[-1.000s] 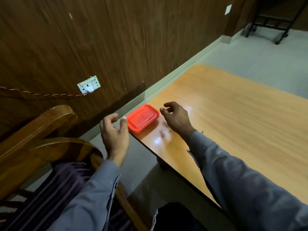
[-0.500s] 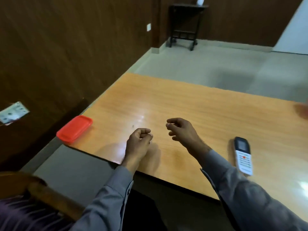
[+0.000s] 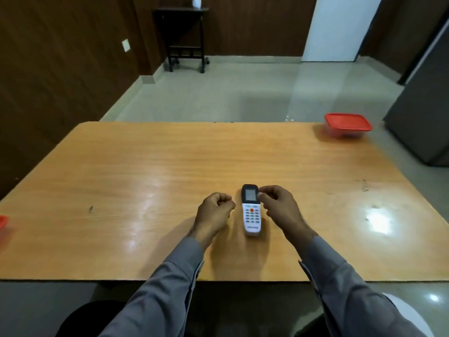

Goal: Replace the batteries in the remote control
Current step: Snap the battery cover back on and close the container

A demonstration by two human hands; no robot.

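A white remote control (image 3: pixel 251 212) with a dark top, a small screen and an orange button lies face up on the wooden table (image 3: pixel 145 181), near the front edge. My left hand (image 3: pixel 215 212) hovers just left of it, fingers curled into a loose fist with nothing in it. My right hand (image 3: pixel 279 207) is just to the right of the remote. Its thumb and fingertips are pinched together beside the screen end. I cannot tell whether they touch the remote. No batteries are visible.
A red-lidded container (image 3: pixel 348 123) sits at the table's far right corner. Another red lid (image 3: pixel 3 223) shows at the left edge of view. A dark cabinet (image 3: pixel 422 113) stands at the right, a wheeled stand (image 3: pixel 185 37) against the back wall.
My view has swung right from the red container at the left to the table's middle. Both hands have moved over to flank the remote, which is now between them.
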